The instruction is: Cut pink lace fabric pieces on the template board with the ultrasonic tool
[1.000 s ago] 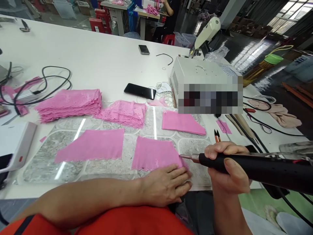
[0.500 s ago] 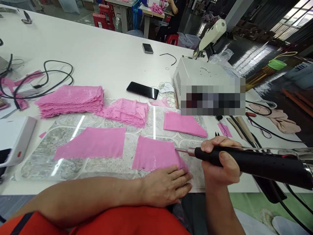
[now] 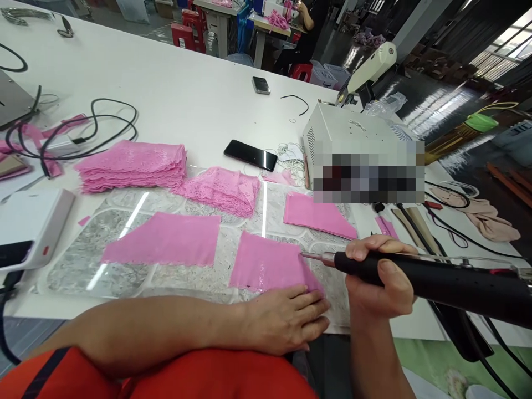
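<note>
My left hand [image 3: 286, 318] lies flat, fingers out, on the near right corner of a pink fabric piece [image 3: 266, 263]. Wrapped round a thick black handpiece with a slim metal tip [image 3: 376, 269] is my right hand [image 3: 384, 282]. The tip meets the right edge of that fabric, or hovers just over it; I cannot tell which. To the left lies another flat pink piece [image 3: 166, 238]. Behind are a stack of pink lace pieces [image 3: 135, 166], a smaller lace pile [image 3: 224, 188] and a neat pile of plain pink pieces [image 3: 318, 216].
A clear patterned mat [image 3: 174, 277] covers the work area. Behind it lies a black phone [image 3: 250, 154]; a pale metal box [image 3: 344, 127] stands at the right. Black cables [image 3: 112, 130] loop at the left, near a white device [image 3: 37, 227]. A person [image 3: 303, 33] sits in the background.
The view has shifted slightly, so the table's things appear a little further right. Both hands, the handpiece and the fabric keep nearly the same places relative to each other.
</note>
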Available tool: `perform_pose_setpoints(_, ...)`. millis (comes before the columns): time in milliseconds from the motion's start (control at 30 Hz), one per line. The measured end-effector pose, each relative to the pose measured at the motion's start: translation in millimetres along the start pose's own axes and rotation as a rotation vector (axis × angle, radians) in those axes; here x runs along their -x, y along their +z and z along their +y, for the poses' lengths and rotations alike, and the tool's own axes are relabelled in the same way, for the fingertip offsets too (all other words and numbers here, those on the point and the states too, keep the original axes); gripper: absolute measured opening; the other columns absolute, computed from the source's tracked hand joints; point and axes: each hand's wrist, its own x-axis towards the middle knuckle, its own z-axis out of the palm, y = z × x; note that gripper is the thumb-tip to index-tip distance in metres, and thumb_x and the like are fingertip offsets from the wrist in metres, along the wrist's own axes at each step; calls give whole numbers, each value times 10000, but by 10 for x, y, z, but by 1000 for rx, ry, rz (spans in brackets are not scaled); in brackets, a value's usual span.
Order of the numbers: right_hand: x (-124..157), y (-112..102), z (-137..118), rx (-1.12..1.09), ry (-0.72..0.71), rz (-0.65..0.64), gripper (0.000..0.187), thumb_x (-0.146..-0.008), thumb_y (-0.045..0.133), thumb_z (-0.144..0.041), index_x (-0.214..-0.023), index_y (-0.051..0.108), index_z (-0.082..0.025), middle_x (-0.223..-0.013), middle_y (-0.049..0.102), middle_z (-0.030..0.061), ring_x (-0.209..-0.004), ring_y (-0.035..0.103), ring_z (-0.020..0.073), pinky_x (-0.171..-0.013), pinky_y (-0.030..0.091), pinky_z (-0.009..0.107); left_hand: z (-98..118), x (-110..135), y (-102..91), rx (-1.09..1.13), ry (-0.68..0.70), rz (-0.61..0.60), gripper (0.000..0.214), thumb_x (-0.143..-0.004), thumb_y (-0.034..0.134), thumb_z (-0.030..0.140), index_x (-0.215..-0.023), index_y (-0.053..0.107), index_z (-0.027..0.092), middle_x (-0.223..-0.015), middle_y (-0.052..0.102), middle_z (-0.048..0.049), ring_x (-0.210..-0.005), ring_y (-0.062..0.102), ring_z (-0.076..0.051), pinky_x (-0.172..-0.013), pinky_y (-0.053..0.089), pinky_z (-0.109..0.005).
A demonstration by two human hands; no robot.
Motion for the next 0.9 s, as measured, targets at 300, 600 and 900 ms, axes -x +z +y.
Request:
perform_pose_setpoints(300,15,292,96,-24,19,-24,121,-646,567,-196,-766,567,-187,-745,545,-19,-524,518,94,-526,446,289,4,26,38,-8,10,82,483,-959,497,441,-1329,547,135,-1377,552,-129,-1256,531,-254,-1026,444,-362)
perform_pose_setpoints(600,26,313,120,-31,42,-6,120,-638,552,-201,-756,568,-190,-740,534,-21,-521,513,92,-518,430,280,-93,101,-279,-99,0,183,302,-965,412,163,-1077,683,92,-1137,689,-144,-1067,631,-226,-970,480,-356)
perform_pose_setpoints(900,22,325,150,-32,53,16,133,-630,563,-205,-762,566,-188,-731,541,-23,-511,527,94,-508,428,278,-456,791,-314,-217,-532,83,329,-1010,410,261,-1245,596,126,-1327,598,-104,-1285,501,-294,-1085,381,-474)
